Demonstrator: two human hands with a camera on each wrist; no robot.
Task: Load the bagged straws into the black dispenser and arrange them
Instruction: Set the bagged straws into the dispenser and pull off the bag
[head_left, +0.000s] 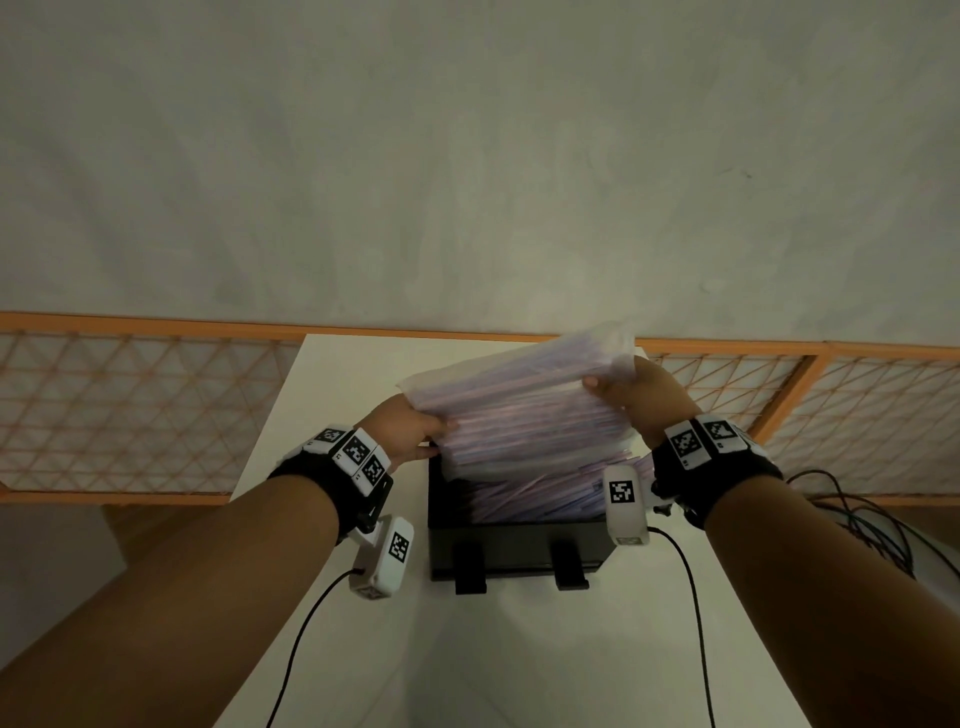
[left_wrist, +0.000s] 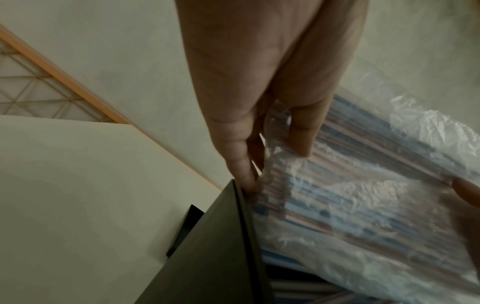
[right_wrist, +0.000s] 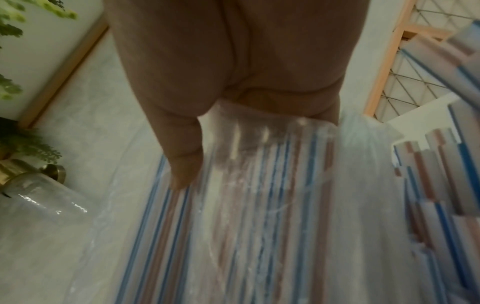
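A clear plastic bag of striped straws (head_left: 524, 400) hangs tilted over the black dispenser (head_left: 514, 545), its right end higher. My left hand (head_left: 410, 428) grips the bag's lower left end, thumb on top (left_wrist: 301, 131). My right hand (head_left: 631, 392) holds the upper right end, thumb (right_wrist: 184, 160) pressed on the plastic (right_wrist: 259, 205). Loose blue- and red-striped straws (head_left: 540, 493) lie inside the open dispenser under the bag, also visible in the right wrist view (right_wrist: 436, 185). The bag (left_wrist: 363, 195) rests against the dispenser's left wall (left_wrist: 221, 246).
The dispenser stands on a white table (head_left: 519, 665) against a grey wall. An orange lattice fence (head_left: 130, 410) runs behind it. Cables (head_left: 872, 519) trail off to the right. A plant and a glass jar (right_wrist: 33, 191) appear in the right wrist view.
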